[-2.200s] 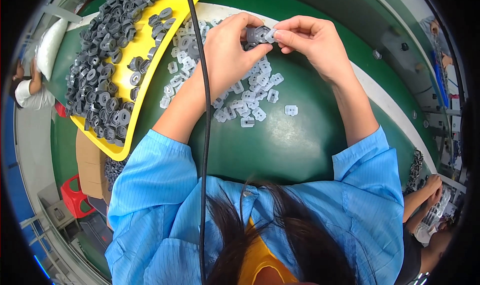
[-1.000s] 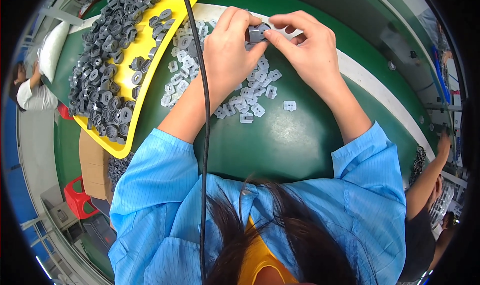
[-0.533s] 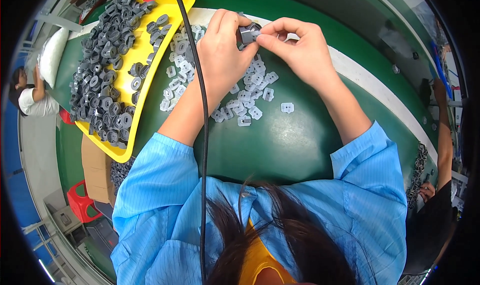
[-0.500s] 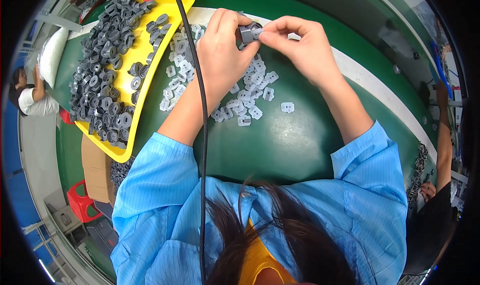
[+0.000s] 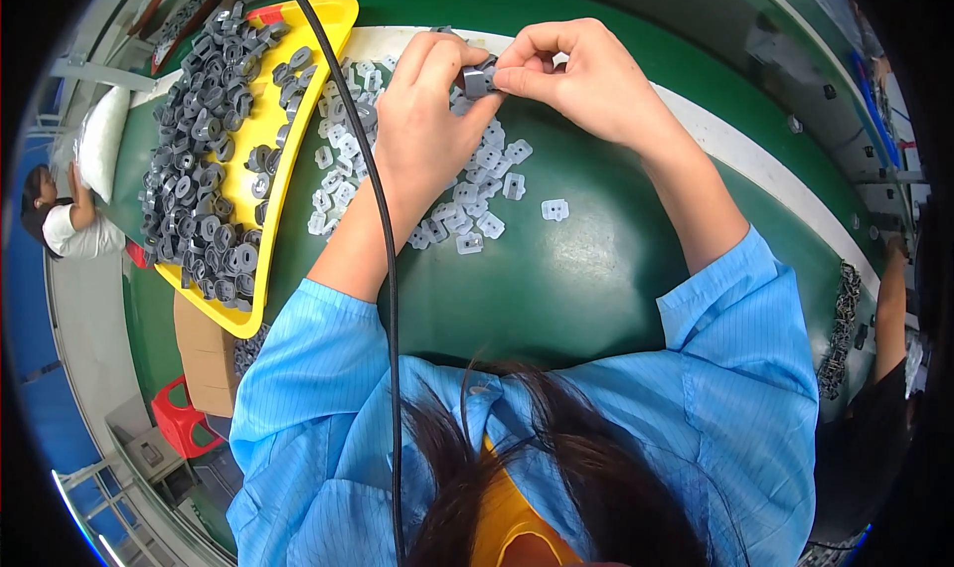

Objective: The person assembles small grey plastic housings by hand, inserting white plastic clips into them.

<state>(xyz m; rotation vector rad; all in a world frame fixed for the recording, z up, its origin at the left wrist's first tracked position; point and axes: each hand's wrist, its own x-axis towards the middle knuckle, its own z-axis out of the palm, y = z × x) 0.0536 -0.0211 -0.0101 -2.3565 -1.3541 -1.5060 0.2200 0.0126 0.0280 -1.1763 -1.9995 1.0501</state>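
Note:
Over the far part of the table, my left hand (image 5: 427,105) is closed around a dark grey plastic part (image 5: 479,80), thumb below and fingers above. My right hand (image 5: 586,80) pinches at the right end of this part, its fingertips touching it; what lies between them is hidden. Below and around my left hand, many small translucent plastic pieces (image 5: 489,224), flat and with holes, are scattered. One lone translucent piece (image 5: 555,209) lies apart, to the right of the pile.
A yellow tray (image 5: 283,160) heaped with dark grey ring-shaped parts (image 5: 189,189) stands left on the green table (image 5: 586,299). A black cable (image 5: 390,269) hangs across the view. A red stool (image 5: 181,418), a cardboard box (image 5: 204,358) and other people are at the sides.
A pale piece showed at my right fingertips against the grey part; now the fingers cover that spot. The view has shifted slightly, moving tray and hands a little in the picture.

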